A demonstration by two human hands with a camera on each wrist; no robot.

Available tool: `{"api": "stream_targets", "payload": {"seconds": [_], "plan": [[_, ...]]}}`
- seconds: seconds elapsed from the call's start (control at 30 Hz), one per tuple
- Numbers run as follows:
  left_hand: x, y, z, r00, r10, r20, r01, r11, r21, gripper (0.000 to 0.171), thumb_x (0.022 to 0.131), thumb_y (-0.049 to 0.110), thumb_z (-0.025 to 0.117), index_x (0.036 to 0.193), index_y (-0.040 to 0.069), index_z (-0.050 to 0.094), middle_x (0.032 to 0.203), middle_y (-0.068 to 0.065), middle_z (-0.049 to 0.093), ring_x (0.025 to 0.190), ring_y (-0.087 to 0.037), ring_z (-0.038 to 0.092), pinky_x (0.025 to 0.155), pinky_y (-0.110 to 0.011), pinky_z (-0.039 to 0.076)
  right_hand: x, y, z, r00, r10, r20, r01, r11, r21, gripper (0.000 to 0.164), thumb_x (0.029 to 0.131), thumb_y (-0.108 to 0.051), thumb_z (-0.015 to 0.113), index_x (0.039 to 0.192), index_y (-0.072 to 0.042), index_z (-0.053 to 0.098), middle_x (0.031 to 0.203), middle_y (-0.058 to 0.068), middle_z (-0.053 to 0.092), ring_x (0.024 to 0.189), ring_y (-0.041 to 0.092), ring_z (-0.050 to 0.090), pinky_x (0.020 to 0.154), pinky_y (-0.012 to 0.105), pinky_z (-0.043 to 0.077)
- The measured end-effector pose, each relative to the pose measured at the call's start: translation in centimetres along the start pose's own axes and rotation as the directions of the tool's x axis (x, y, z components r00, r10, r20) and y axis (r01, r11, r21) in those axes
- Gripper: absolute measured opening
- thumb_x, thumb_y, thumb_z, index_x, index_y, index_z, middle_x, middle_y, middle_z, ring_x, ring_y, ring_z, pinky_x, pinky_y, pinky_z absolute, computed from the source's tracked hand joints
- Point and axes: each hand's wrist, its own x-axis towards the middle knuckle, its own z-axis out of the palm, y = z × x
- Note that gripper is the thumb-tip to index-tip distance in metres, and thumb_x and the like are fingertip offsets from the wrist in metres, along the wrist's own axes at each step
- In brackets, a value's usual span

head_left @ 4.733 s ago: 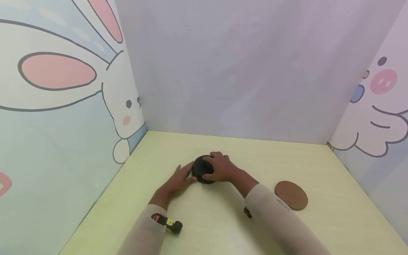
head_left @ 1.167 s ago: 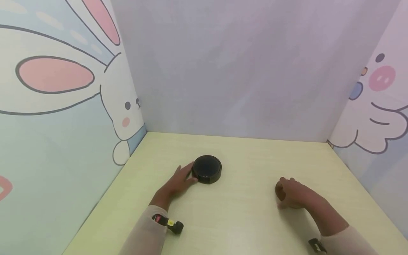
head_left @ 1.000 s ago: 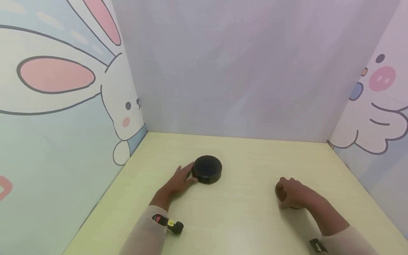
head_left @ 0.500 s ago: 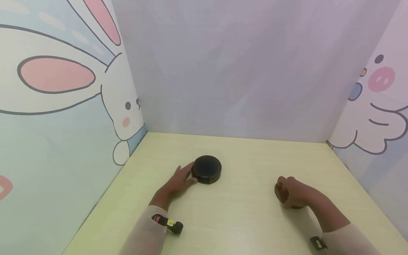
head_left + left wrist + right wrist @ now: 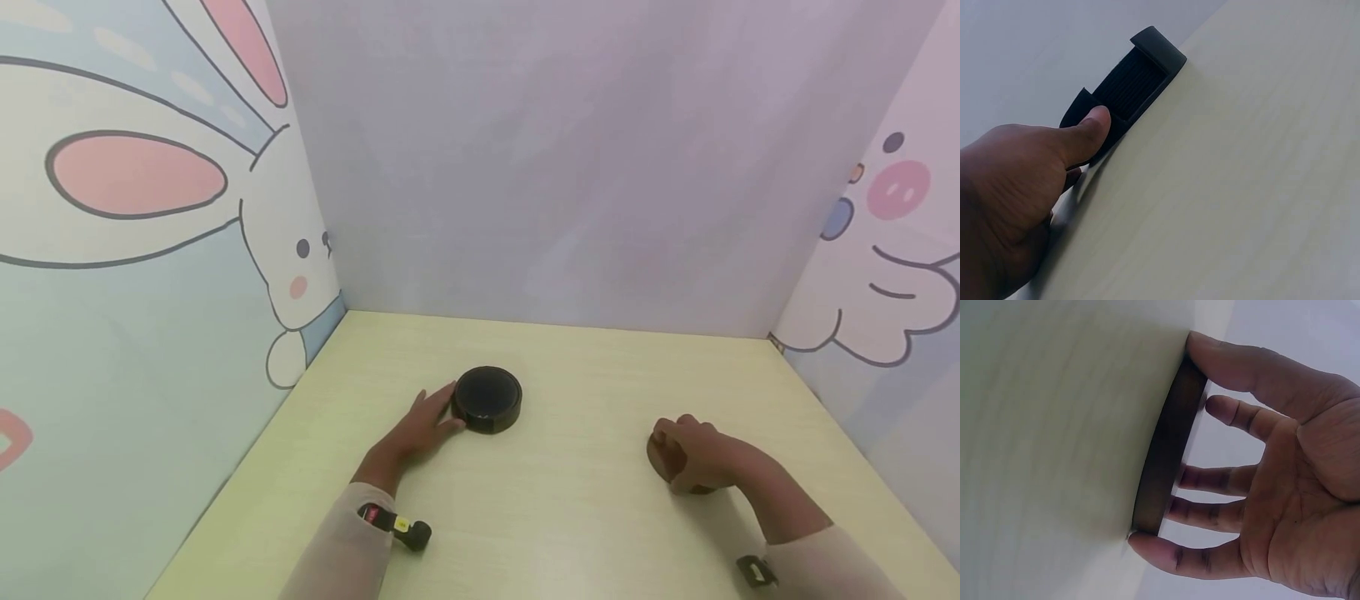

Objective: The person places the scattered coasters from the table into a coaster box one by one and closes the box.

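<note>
A round black coaster holder (image 5: 487,396) stands on the table left of centre. My left hand (image 5: 420,427) holds its left side, thumb at the front and fingers round the far side. In the left wrist view, the thumb presses the holder (image 5: 1161,51) beside a cutout showing dark, thin stacked layers. Off to the right, my right hand (image 5: 702,454) reaches down over a round brown coaster (image 5: 662,457). The right wrist view has thumb and little finger gripping opposite edges of the coaster (image 5: 1169,444), other fingertips on its top, close over the table.
A pale wooden table (image 5: 555,508) lies under both hands. Behind it rises a plain grey-lilac wall (image 5: 555,167), with cartoon-printed walls at left and right. Each wrist wears a black camera strap (image 5: 386,518).
From the black holder, the right hand has moved right to the brown coaster. Its fingers have shifted slightly on the coaster over the last second. The left hand stays at the holder.
</note>
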Motion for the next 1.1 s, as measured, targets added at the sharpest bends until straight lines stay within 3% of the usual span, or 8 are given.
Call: {"api": "stream_targets", "payload": {"seconds": [0.3,0.67,0.87,0.97,1.1], "plan": [[-0.4,0.3,0.0,1.0,-0.023,-0.013,0.023,1.0,-0.003,0.08,0.109,0.046,0.063,0.176,0.024,0.024,0.18,0.002,0.032,0.169,-0.024,0.029,0.143,-0.057,-0.001,-0.1,0.3,0.1,1.0,-0.023,-0.013,0.023,1.0,-0.003,0.061,0.07,-0.014,0.095,0.119,-0.019,0.058,0.107,0.007,0.055,0.098,0.029,0.052,0.077,0.038,0.048],[-0.7,0.8,-0.2,0.999,-0.042,-0.019,0.042,0.999,-0.008,0.082,0.109,0.045,0.063,0.176,0.02,0.024,0.18,0.0,0.032,0.169,-0.025,0.029,0.143,-0.055,-0.001,-0.3,-0.5,-0.4,1.0,0.012,-0.026,-0.012,1.0,-0.014,0.06,0.072,-0.028,0.094,0.124,-0.02,0.066,0.101,0.007,0.058,0.093,0.027,0.052,0.074,0.037,0.047],[-0.5,0.4,-0.1,0.999,-0.032,-0.013,0.032,0.999,-0.011,0.082,0.109,0.048,0.062,0.176,0.021,0.023,0.18,0.001,0.031,0.17,-0.025,0.028,0.143,-0.055,-0.002,-0.4,-0.9,-1.1,0.999,0.023,-0.031,-0.024,0.999,-0.033,0.066,0.077,-0.032,0.09,0.138,-0.013,0.075,0.115,0.012,0.068,0.101,0.024,0.06,0.087,0.047,0.057],[-0.4,0.3,0.0,0.999,-0.03,-0.012,0.029,1.0,-0.01,0.083,0.109,0.049,0.062,0.176,0.022,0.022,0.18,0.001,0.031,0.17,-0.025,0.028,0.143,-0.055,-0.002,-0.2,-0.9,-1.2,0.999,0.016,-0.039,-0.018,0.999,-0.033,0.065,0.077,-0.031,0.089,0.138,-0.011,0.077,0.121,0.013,0.071,0.106,0.025,0.062,0.093,0.049,0.057],[-0.4,0.3,0.0,1.0,-0.029,-0.012,0.029,1.0,-0.011,0.083,0.109,0.048,0.063,0.176,0.022,0.023,0.18,0.002,0.031,0.17,-0.024,0.028,0.143,-0.055,-0.002,0.0,-0.8,-1.1,0.999,0.016,-0.044,-0.018,0.999,-0.045,0.062,0.078,-0.031,0.088,0.137,-0.012,0.078,0.114,0.011,0.068,0.102,0.025,0.059,0.086,0.043,0.055]]}}
